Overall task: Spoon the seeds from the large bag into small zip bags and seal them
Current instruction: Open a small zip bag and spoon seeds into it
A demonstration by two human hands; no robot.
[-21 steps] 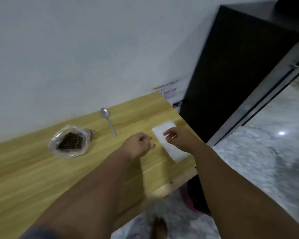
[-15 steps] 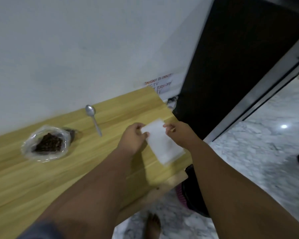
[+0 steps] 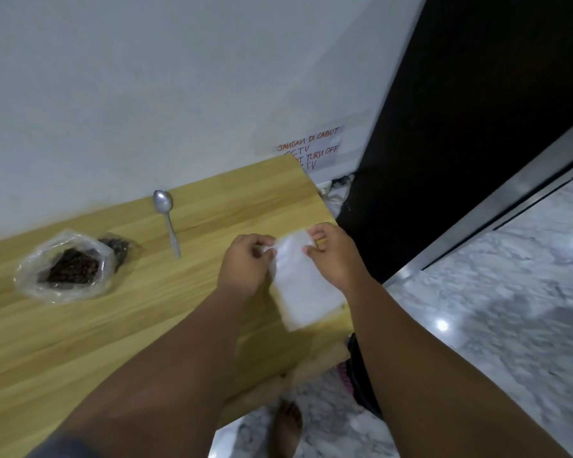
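A stack of small white zip bags lies near the right end of the wooden table. My left hand pinches its upper left corner. My right hand pinches the upper right corner. The large clear bag holding dark seeds sits open at the table's left. A metal spoon lies between the large bag and my hands, bowl toward the wall, untouched.
A white wall backs the table, with a handwritten paper note at its right. A black cabinet stands just right of the table. Marble floor and a bare foot show below the table's near edge.
My left hand moved right from a loose fist onto the small bags' corner. Both hands now pinch the top edge. The view shifted, so the large bag and spoon sit further left.
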